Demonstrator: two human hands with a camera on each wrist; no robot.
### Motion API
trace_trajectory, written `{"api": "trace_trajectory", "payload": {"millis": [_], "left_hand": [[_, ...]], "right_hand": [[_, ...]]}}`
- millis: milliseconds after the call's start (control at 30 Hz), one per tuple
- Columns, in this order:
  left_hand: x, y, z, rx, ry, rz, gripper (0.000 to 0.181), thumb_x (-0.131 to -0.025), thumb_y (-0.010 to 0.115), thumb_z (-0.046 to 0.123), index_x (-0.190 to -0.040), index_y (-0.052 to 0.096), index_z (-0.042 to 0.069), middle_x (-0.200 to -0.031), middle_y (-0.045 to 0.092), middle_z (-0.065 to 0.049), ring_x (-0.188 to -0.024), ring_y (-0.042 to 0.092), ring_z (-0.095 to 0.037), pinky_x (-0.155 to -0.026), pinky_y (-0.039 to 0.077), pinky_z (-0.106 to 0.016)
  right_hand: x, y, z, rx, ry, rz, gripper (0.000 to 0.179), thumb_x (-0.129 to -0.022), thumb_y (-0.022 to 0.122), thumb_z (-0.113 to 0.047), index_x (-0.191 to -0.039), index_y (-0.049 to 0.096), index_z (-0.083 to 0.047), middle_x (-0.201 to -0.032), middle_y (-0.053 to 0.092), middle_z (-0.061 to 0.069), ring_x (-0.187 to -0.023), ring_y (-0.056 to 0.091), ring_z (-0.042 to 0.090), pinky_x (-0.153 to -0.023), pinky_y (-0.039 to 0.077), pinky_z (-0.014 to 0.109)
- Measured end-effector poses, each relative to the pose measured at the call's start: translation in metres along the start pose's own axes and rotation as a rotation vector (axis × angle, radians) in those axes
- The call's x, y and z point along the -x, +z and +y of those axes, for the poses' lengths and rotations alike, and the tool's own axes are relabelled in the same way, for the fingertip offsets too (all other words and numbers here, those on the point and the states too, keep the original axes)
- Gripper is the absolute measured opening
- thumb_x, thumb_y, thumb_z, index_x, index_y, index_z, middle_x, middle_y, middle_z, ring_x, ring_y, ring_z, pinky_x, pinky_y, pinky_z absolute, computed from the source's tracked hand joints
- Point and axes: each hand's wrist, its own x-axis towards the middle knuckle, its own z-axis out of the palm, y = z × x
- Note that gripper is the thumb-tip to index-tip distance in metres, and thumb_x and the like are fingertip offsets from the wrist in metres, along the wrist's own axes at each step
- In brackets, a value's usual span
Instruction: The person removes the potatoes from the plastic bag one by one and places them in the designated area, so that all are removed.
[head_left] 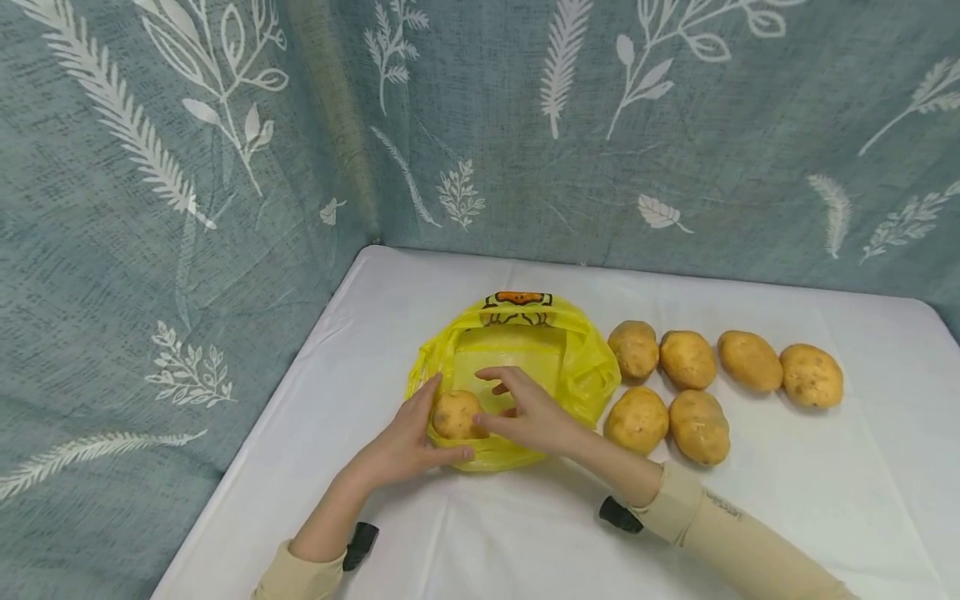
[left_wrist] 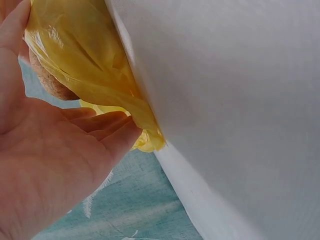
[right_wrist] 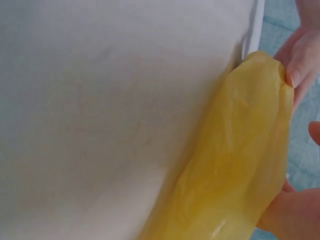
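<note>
A yellow plastic bag (head_left: 495,454) with a dark and orange print lies with its mouth open on the table. One potato (head_left: 456,414) sits inside the bag's left front part. My left hand (head_left: 405,442) holds the bag's left corner, fingers along its side and thumb across the front. In the left wrist view, the left hand (left_wrist: 55,145) lies against the yellow plastic, with a potato (left_wrist: 52,82) showing behind it. My right hand (head_left: 532,412) reaches over the bag's mouth with fingers bent and spread apart, its thumb tip beside the potato.
Several potatoes lie right of the bag, among them a near potato (head_left: 637,419) close to its side and a far-right potato (head_left: 812,376). A white cloth (head_left: 787,500) covers the table. A blue-green leaf-patterned curtain (head_left: 525,183) hangs behind and on the left.
</note>
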Motion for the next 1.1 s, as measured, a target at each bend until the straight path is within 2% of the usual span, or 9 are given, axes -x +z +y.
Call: {"api": "trace_trajectory", "payload": {"millis": [267, 500, 800, 1100], "left_hand": [[0.000, 0.001, 0.001, -0.009, 0.014, -0.018, 0.117, -0.080, 0.078, 0.047, -0.154, 0.003, -0.003, -0.159, 0.010, -0.025, -0.144, 0.011, -0.043, -0.110, 0.020, -0.062], [0.001, 0.001, 0.002, -0.013, 0.023, -0.039, 0.118, -0.079, 0.079, 0.045, -0.154, 0.003, -0.004, -0.158, 0.010, -0.027, -0.144, 0.010, -0.044, -0.111, 0.019, -0.062], [0.001, 0.001, 0.001, -0.008, 0.027, -0.046, 0.119, -0.078, 0.081, 0.043, -0.154, 0.002, -0.004, -0.158, 0.009, -0.027, -0.145, 0.010, -0.043, -0.112, 0.017, -0.060], [0.001, 0.001, 0.001, -0.010, 0.039, -0.043, 0.119, -0.078, 0.082, 0.041, -0.154, 0.003, -0.005, -0.158, 0.011, -0.027, -0.144, 0.011, -0.043, -0.111, 0.018, -0.061]], "right_hand": [[-0.003, 0.005, 0.006, 0.007, 0.052, -0.041, 0.060, -0.093, 0.068, -0.026, -0.143, 0.042, -0.005, -0.142, 0.042, 0.013, -0.122, 0.046, 0.027, -0.089, 0.051, 0.036], [-0.005, 0.010, 0.010, 0.047, 0.044, -0.059, 0.065, -0.091, 0.070, -0.030, -0.143, 0.041, -0.004, -0.141, 0.045, 0.010, -0.119, 0.048, 0.024, -0.089, 0.050, 0.033], [-0.008, 0.014, 0.011, 0.070, 0.069, -0.104, 0.075, -0.088, 0.074, -0.032, -0.146, 0.037, -0.002, -0.132, 0.053, 0.009, -0.111, 0.054, 0.020, -0.089, 0.049, 0.031], [-0.008, 0.015, 0.011, 0.038, 0.071, -0.120, 0.068, -0.088, 0.075, -0.028, -0.142, 0.041, -0.006, -0.126, 0.056, 0.007, -0.107, 0.057, 0.017, -0.088, 0.049, 0.027]]}}
